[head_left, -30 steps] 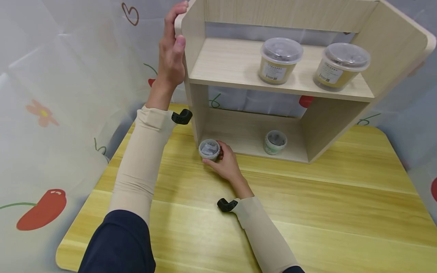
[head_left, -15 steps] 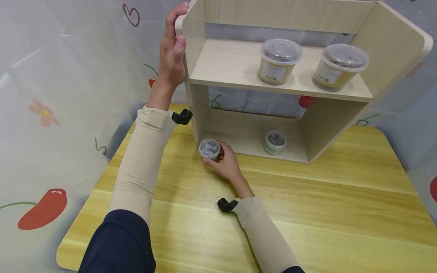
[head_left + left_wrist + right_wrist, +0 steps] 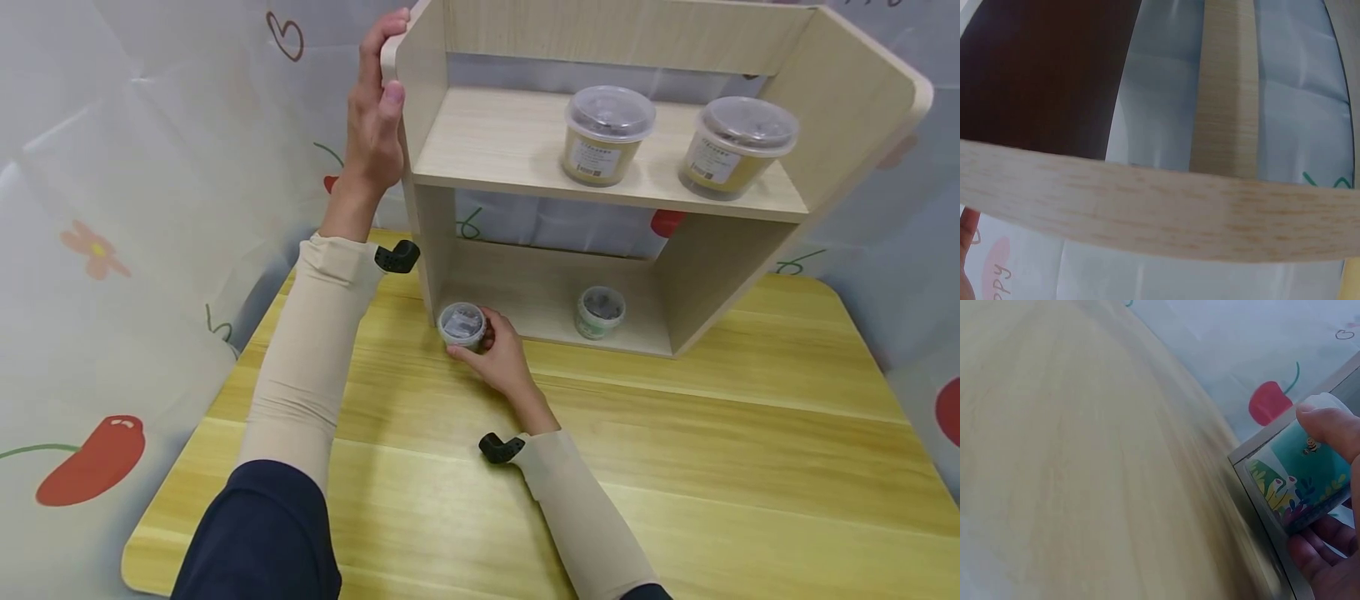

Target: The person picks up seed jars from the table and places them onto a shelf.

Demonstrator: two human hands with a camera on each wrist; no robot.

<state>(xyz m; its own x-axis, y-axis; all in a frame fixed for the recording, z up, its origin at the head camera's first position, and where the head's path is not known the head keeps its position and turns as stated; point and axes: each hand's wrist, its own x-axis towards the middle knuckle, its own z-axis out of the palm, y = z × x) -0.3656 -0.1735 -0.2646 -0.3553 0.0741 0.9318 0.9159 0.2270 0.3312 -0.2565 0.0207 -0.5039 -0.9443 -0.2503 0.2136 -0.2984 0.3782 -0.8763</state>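
Note:
My left hand point(image 3: 375, 137) grips the upper left side panel point(image 3: 427, 92) of a pale wooden two-tier shelf, thumb on the near side and fingers over the edge. In the left wrist view, the panel's edge point(image 3: 1160, 212) crosses the picture and only a bit of the hand point(image 3: 966, 250) shows. My right hand point(image 3: 498, 354) holds a small clear-lidded tub point(image 3: 462, 325) at the front left corner of the lower shelf. The right wrist view shows the tub's printed green side point(image 3: 1304, 465), with the thumb near its lid and fingers by its base.
A similar small tub point(image 3: 600, 312) stands on the lower shelf's right part. Two larger lidded tubs with labels, the left one point(image 3: 607, 137) and the right one point(image 3: 738, 150), stand on the upper board point(image 3: 495, 142). The shelf rests on a yellow wooden table point(image 3: 712, 467).
The shelf sits slightly farther left in the head view, most visibly at its right side. Both hands keep their holds, and the tub in the right hand has hardly moved.

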